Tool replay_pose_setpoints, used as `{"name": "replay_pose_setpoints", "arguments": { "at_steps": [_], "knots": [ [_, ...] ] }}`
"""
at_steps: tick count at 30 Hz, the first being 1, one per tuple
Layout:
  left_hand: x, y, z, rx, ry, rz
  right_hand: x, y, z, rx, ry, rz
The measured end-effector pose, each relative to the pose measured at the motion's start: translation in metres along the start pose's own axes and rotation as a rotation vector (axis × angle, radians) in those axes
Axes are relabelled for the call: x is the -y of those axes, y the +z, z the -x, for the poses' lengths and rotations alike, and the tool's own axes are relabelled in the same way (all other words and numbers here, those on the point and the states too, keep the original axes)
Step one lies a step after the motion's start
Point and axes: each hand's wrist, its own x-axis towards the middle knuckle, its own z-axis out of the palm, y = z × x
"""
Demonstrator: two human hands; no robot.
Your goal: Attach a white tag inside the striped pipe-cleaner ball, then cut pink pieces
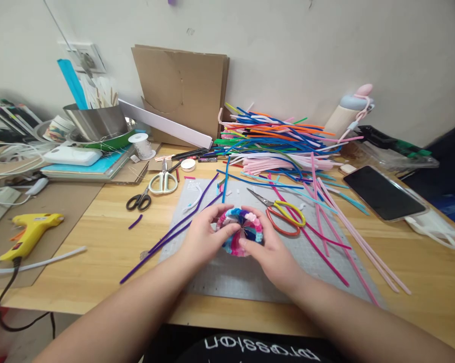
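From the head view, I am cupping the pipe-cleaner basket (239,231) with both hands over the grey mat (250,277). My left hand (204,237) and right hand (268,252) are pinching its rim, fingers closed on it. I judge even pressure is keeping it round; the scissors (282,214) are lying just beyond my right fingertips.

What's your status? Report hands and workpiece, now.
Left hand and right hand both gripping the pipe-cleaner bundle over the grey mat. Red-and-yellow scissors lie just right, not touching.
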Motion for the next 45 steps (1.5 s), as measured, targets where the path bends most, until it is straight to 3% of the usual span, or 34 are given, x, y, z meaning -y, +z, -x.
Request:
{"name": "replay_pose_setpoints", "arguments": {
  "at_steps": [3, 6, 9, 14, 17, 21, 24, 27, 31, 34, 38, 41, 43, 45],
  "knots": [
    [0.006, 0.0, -0.002, -0.025, 0.003, 0.219, 0.001, -0.001, -0.008, -0.007, 0.162, -0.34],
    [0.007, -0.002, -0.005, -0.056, -0.091, 0.37, 0.003, -0.005, -0.015, -0.045, 0.239, -0.51],
    [0.003, -0.004, -0.006, -0.037, -0.155, 0.425, 0.005, -0.009, -0.019, -0.08, 0.267, -0.543],
    [-0.001, 0.001, 0.001, 0.127, -0.026, 0.323, 0.005, -0.007, -0.02, -0.045, 0.243, -0.508],
    [0.001, 0.004, 0.002, 0.093, 0.003, 0.293, 0.005, -0.004, -0.018, 0.013, 0.233, -0.506],
    [0.002, 0.002, -0.003, 0.026, -0.045, 0.476, 0.004, -0.005, -0.016, 0.062, 0.224, -0.502],
    [0.0, 0.0, -0.006, -0.008, -0.145, 0.647, 0.001, -0.007, -0.017, 0.07, 0.237, -0.463],
    [-0.004, 0.001, -0.005, 0.057, -0.236, 0.782, -0.005, -0.007, -0.017, 0.117, 0.257, -0.372],
    [-0.01, 0.003, -0.002, 0.131, -0.38, 0.921, -0.011, -0.007, -0.013, 0.136, 0.238, -0.012],
    [-0.013, 0.003, -0.001, 0.091, -0.477, 0.956, -0.009, -0.01, -0.009, 0.072, 0.098, 0.321],
    [-0.014, 0.003, 0.0, 0.128, -0.521, 0.953, -0.001, -0.015, -0.008, -0.098, -0.202, 0.441],
    [-0.012, 0.004, 0.001, 0.18, -0.528, 0.941, 0.004, -0.017, -0.01, -0.004, -0.364, 0.606],
    [-0.01, 0.005, 0.001, 0.207, -0.536, 0.929, 0.007, -0.018, -0.012, 0.107, -0.343, 0.564],
    [-0.01, 0.004, 0.0, 0.186, -0.537, 0.918, 0.009, -0.021, -0.016, 0.096, -0.224, 0.297]
  ]
}}
